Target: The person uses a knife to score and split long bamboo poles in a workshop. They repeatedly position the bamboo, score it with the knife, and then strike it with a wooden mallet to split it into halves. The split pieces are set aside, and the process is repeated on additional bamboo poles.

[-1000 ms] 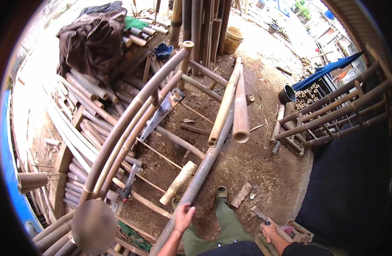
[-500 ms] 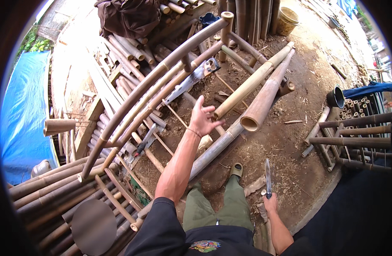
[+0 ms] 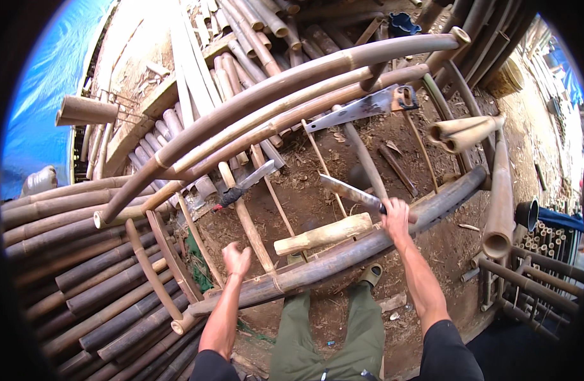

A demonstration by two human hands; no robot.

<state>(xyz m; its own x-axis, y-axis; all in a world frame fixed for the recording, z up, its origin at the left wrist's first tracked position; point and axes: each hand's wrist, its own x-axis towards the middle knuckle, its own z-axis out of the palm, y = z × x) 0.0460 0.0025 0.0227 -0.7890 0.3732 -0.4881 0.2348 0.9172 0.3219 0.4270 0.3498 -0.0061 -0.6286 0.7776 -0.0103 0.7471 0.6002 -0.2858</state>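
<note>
My right hand (image 3: pixel 397 217) grips the dark handle of a machete (image 3: pixel 350 190); its blade points left above the bamboo frame. Near the frame's left end, my left hand (image 3: pixel 237 260) is curled closed over the slats, with nothing visible in it. The frame has a thick front rail (image 3: pixel 362 252) and a curved top rail (image 3: pixel 285 79). Just behind the front rail lies a pale wooden club (image 3: pixel 324 233). A second knife (image 3: pixel 246 185) with a black and red handle rests on the slats. Against the rear rails leans a handsaw (image 3: pixel 362 112).
Bamboo poles are stacked at left (image 3: pixel 114 273) and behind the frame. Cut bamboo lengths (image 3: pixel 500 219) rest at the frame's right end. Farther right are another bamboo frame (image 3: pixel 533 273) and a black bucket (image 3: pixel 527 214). A blue tarp (image 3: pixel 38 95) hangs at far left.
My right hand has brought the machete up from the lower right to over the frame. My left hand has drawn back leftward and its spread fingers have closed. The view has shifted.
</note>
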